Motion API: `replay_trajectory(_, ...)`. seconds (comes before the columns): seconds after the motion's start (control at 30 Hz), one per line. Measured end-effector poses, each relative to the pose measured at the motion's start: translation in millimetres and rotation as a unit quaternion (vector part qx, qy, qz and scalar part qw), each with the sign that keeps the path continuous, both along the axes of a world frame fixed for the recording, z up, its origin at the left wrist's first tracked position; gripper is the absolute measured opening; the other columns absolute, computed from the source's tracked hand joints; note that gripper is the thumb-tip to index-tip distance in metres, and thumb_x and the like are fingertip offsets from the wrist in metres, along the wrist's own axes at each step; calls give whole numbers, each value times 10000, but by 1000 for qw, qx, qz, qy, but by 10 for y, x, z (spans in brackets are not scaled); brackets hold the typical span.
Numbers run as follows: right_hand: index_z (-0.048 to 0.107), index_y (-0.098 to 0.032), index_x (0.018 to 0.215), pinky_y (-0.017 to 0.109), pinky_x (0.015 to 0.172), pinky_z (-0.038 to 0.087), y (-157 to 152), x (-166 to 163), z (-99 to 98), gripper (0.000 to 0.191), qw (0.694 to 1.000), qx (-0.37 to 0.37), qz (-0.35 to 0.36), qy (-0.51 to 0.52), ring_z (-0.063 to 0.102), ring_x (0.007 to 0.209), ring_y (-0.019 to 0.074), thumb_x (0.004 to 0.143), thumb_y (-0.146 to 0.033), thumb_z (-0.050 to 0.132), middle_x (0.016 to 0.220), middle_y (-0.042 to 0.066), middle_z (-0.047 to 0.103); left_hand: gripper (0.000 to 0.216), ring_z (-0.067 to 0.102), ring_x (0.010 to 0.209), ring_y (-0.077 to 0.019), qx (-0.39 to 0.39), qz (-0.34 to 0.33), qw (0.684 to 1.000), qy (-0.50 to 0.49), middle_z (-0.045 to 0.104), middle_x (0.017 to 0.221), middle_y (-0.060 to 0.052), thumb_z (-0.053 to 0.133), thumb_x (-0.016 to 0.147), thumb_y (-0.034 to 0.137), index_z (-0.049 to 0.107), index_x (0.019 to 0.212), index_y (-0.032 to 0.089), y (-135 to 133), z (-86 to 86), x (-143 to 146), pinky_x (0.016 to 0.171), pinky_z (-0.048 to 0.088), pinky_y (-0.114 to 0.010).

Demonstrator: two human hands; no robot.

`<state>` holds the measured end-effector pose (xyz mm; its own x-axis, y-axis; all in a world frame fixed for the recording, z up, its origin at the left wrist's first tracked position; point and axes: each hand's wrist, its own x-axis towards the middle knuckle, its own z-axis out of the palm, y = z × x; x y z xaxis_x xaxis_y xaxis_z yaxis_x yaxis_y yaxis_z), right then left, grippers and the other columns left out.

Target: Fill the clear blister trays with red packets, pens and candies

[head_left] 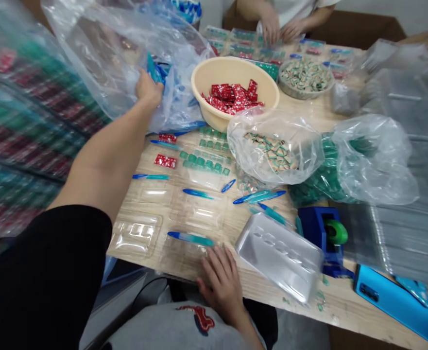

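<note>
My left hand [149,88] is stretched into a large clear plastic bag [104,63] at the upper left, its fingers closed around blue pen-shaped sticks [155,69]. Some of the grip is hidden and blurred. My right hand [221,272] lies palm down at the table's front edge, fingers extended, fingertips beside a blue pen-shaped stick [191,238] on a clear plastic tray [180,253]. More clear trays [135,233] lie to the left. Farther back, green cube-shaped pieces [204,163] sit in trays beside a red patterned packet [165,161].
A cream basin [199,80] holds red packets. Right of it stand a round tub [304,95] and an open bag [239,141] of small folded pieces. A tape dispenser [314,228], an upturned tray [279,257] and a blue phone [392,304] lie right. Another person's hands [272,29] work opposite.
</note>
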<state>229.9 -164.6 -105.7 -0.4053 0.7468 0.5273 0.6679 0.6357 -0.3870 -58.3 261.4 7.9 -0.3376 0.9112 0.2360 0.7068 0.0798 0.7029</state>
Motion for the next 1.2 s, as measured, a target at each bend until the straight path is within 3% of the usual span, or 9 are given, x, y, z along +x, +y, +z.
replay_trajectory(0.13,649,-121,1111,461,1072,480,15,-9,14,255,1000,11,-8,-5,608,1203,244,891,-207,553,1158,129,713,213,515,1087,-26,38,96,980,-168,537,1240,-1,299,1034,74,280,1235,143,-356,320,66,1022,394,-265)
replay_trajectory(0.2,642,-118,1131,462,1060,485,20,-13,-2,263,1000,19,-8,-11,604,1207,252,898,-198,550,1165,130,710,144,582,972,-38,49,45,971,-228,602,1160,22,272,1053,145,327,1177,194,-759,375,106,899,492,-250)
replay_trajectory(0.3,623,-126,1175,475,1044,486,22,-12,-47,284,1000,14,-3,-18,578,1243,272,912,-204,546,1201,139,692,114,656,1001,-136,58,-82,937,-335,663,1096,-7,401,1024,287,431,1108,217,-1549,300,131,804,564,-295)
replay_trajectory(0.5,566,-156,1281,528,1060,446,35,-12,-115,371,1000,-5,20,-11,537,1287,292,918,-234,575,1234,155,662,315,686,1000,-208,56,-50,982,-174,687,1029,-54,605,900,366,527,1179,241,-3058,49,-186,830,577,-338)
replay_trajectory(0.67,571,-139,1254,550,1043,447,59,-12,-101,341,999,-7,37,-22,530,1279,316,927,-238,574,1230,174,648,226,635,1086,-228,-28,-91,992,87,688,1108,-87,472,944,310,645,1050,213,-3872,-320,-553,997,504,-399)
replay_trajectory(0.77,571,-134,1247,551,1040,449,61,-9,-97,339,999,-4,37,-23,533,1272,319,923,-234,579,1229,178,645,361,587,1185,-237,-81,-115,973,182,671,1187,-113,332,979,251,672,1094,209,-3994,-638,-640,1037,474,-425)
replay_trajectory(0.9,541,-167,1307,550,1059,438,43,-9,-105,392,999,-15,34,-22,525,1288,305,923,-232,572,1251,154,642,407,512,1297,-259,-82,-85,974,194,618,1302,-151,316,995,299,645,1202,182,-3909,-915,-639,1113,397,-476)
replay_trajectory(1.1,551,-164,1292,551,1056,448,15,-25,-75,375,999,-19,23,-28,529,1287,299,923,-224,571,1258,153,643,560,263,1485,-296,-199,-117,943,239,346,1568,-144,348,977,375,398,1485,144,-3785,-960,-527,1215,172,-550)
replay_trajectory(1.2,565,-151,1270,543,1041,468,7,-29,-52,353,999,-13,21,-24,542,1275,297,923,-219,567,1248,161,649,601,232,1492,-326,-217,-111,934,261,300,1585,-155,327,978,400,353,1510,121,-3744,-962,-476,1210,155,-571)
